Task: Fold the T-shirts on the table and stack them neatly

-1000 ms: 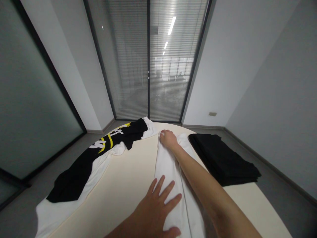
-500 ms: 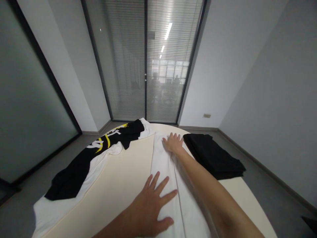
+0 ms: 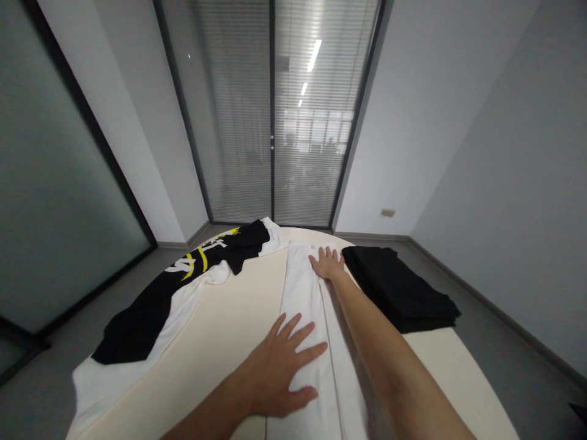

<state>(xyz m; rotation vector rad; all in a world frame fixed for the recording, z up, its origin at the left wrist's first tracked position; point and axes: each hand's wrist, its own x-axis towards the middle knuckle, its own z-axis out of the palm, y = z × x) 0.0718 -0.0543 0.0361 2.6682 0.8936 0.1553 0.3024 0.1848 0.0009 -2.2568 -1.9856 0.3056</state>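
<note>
White trousers (image 3: 300,293), as they appear, lie lengthwise on the pale table (image 3: 247,299), with a long seam or fold line down the middle. My left hand (image 3: 287,363) rests over their near part, palm down and fingers spread. Farther off, my right hand (image 3: 328,263) lies flat at the far end of the white cloth, its fingers apart. Neither hand grips anything. My right forearm hides part of the trousers' right side.
To the right is a stack of folded black cloth (image 3: 398,290). A black and white shirt (image 3: 188,275) with yellow and white print lies spread along the table's left edge. Beyond stand a glass partition with blinds (image 3: 302,183) and grey walls.
The view has shifted slightly. My right hand has moved a little to the right along the far end, and my left hand stays spread on the near cloth.
</note>
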